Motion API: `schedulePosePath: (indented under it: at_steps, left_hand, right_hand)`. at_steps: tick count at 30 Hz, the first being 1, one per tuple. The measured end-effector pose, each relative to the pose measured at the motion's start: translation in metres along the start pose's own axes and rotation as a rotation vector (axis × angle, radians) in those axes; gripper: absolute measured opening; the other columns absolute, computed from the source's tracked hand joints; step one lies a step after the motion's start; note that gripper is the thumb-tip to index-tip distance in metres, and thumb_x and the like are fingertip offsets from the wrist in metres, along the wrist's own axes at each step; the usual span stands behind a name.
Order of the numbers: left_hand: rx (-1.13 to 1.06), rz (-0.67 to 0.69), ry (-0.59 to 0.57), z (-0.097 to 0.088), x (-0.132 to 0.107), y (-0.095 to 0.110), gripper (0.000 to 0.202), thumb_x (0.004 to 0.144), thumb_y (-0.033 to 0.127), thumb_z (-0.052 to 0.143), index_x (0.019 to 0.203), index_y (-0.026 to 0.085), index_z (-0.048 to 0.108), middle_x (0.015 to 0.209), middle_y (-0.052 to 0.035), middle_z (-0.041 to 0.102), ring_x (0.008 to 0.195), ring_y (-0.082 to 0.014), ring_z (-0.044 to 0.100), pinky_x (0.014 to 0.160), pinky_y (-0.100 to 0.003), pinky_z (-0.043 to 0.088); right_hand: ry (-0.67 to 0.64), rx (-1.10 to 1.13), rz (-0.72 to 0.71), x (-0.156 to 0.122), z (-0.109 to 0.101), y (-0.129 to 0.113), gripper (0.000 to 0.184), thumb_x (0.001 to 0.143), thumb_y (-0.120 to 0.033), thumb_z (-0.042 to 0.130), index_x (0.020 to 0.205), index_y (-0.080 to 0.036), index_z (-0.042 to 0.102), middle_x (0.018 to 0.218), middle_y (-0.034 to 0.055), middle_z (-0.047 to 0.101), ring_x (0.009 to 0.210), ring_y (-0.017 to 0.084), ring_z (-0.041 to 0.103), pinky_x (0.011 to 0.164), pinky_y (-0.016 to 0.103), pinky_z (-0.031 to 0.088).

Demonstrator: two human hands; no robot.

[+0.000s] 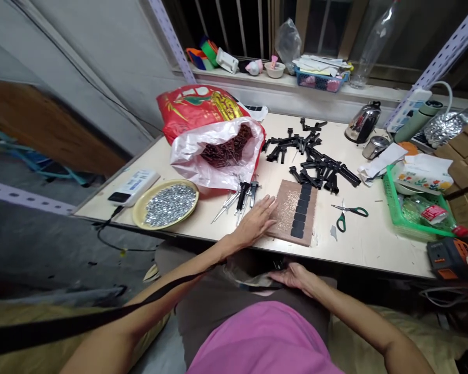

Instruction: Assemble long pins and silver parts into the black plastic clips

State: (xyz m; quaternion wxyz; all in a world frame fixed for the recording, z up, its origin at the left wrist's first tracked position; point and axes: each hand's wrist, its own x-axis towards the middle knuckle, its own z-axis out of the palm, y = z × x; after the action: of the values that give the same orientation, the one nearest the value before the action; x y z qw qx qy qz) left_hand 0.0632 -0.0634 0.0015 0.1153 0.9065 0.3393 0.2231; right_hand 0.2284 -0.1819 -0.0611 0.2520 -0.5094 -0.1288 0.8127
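My left hand [257,221] lies with its fingers stretched out at the left edge of a brown board [283,218]. A column of black squarish pieces [299,213] runs down the board, with pale specks beside it. Below the table edge, my right hand [291,274] is closed at the rim of a clear plastic bag [247,278] on my lap. Something small and dark shows by its fingers, too hidden to name. Left of the board lie several black clamp-like parts with metal pins [244,195]. Green-handled scissors [347,212] lie open to the right.
A yellow bowl [136,210] of small silvery pieces stands at the left, near a white power strip [134,187]. A red sack [203,111] holds brown thin parts. Black plastic parts [312,156] are heaped behind the board. A green basket [390,208] and a kettle [362,122] stand right.
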Motion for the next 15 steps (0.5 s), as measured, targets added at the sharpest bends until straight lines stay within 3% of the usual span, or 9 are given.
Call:
schedulePosePath:
  at_steps: [3, 5, 6, 8, 11, 13, 15]
  left_hand:
    - [0.059, -0.126, 0.201, -0.043, -0.023, -0.016, 0.044, 0.096, 0.035, 0.032, 0.136, 0.02, 0.043, 0.138, -0.0106, 0.052, 0.134, -0.0237, 0.04, 0.111, -0.047, 0.031]
    - [0.138, -0.249, 0.318, -0.069, -0.042, -0.035, 0.041, 0.095, 0.035, 0.034, 0.131, 0.021, 0.05, 0.13, -0.0088, 0.059, 0.127, -0.0247, 0.046, 0.109, -0.048, 0.033]
    - [0.186, -0.316, 0.376, -0.08, -0.051, -0.047, 0.039, 0.095, 0.035, 0.035, 0.127, 0.021, 0.053, 0.126, -0.0088, 0.062, 0.123, -0.0255, 0.05, 0.107, -0.048, 0.035]
    - [0.278, -0.453, 0.441, -0.098, -0.07, -0.074, 0.038, 0.093, 0.034, 0.035, 0.119, 0.019, 0.06, 0.116, -0.0097, 0.066, 0.111, -0.0269, 0.056, 0.1, -0.048, 0.039]
    - [0.362, -0.626, 0.391, -0.112, -0.095, -0.114, 0.036, 0.089, 0.032, 0.039, 0.102, 0.017, 0.068, 0.097, -0.012, 0.069, 0.092, -0.0282, 0.058, 0.086, -0.046, 0.047]
    - [0.362, -0.685, 0.318, -0.116, -0.107, -0.134, 0.034, 0.086, 0.03, 0.041, 0.093, 0.016, 0.071, 0.089, -0.0131, 0.069, 0.086, -0.0282, 0.057, 0.08, -0.044, 0.048]
    - [0.341, -0.686, 0.249, -0.116, -0.113, -0.146, 0.033, 0.086, 0.029, 0.041, 0.088, 0.017, 0.073, 0.085, -0.0126, 0.068, 0.083, -0.0275, 0.056, 0.078, -0.042, 0.048]
  right_hand:
    - [0.006, -0.086, 0.07, -0.009, 0.016, 0.002, 0.043, 0.091, -0.048, 0.045, 0.099, -0.008, 0.057, 0.085, 0.013, 0.063, 0.075, 0.018, 0.068, 0.074, 0.032, 0.055]
    - [-0.044, -0.274, -0.015, -0.026, 0.03, 0.0, 0.042, 0.088, -0.049, 0.052, 0.102, -0.01, 0.058, 0.089, 0.0118, 0.064, 0.076, 0.018, 0.068, 0.074, 0.032, 0.055]
    - [-0.08, -0.432, -0.124, -0.033, 0.037, -0.005, 0.039, 0.087, -0.048, 0.053, 0.103, -0.013, 0.059, 0.09, 0.0102, 0.064, 0.076, 0.017, 0.067, 0.073, 0.032, 0.055]
    - [-0.132, -0.835, -0.474, -0.041, 0.051, -0.025, 0.029, 0.09, -0.042, 0.051, 0.102, -0.018, 0.063, 0.093, 0.0081, 0.066, 0.079, 0.017, 0.066, 0.075, 0.032, 0.054]
    - [-0.084, -1.463, -1.035, -0.027, 0.067, -0.073, 0.025, 0.095, -0.022, 0.041, 0.107, -0.02, 0.063, 0.104, 0.011, 0.066, 0.093, 0.02, 0.061, 0.083, 0.036, 0.051]
    - [0.023, -1.828, -1.196, -0.005, 0.075, -0.107, 0.03, 0.091, -0.008, 0.041, 0.11, -0.017, 0.061, 0.114, 0.0142, 0.063, 0.096, 0.022, 0.059, 0.081, 0.037, 0.051]
    - [0.103, -2.126, -1.227, 0.017, 0.08, -0.134, 0.036, 0.083, 0.001, 0.045, 0.112, -0.016, 0.059, 0.123, 0.0149, 0.058, 0.096, 0.023, 0.057, 0.078, 0.035, 0.051]
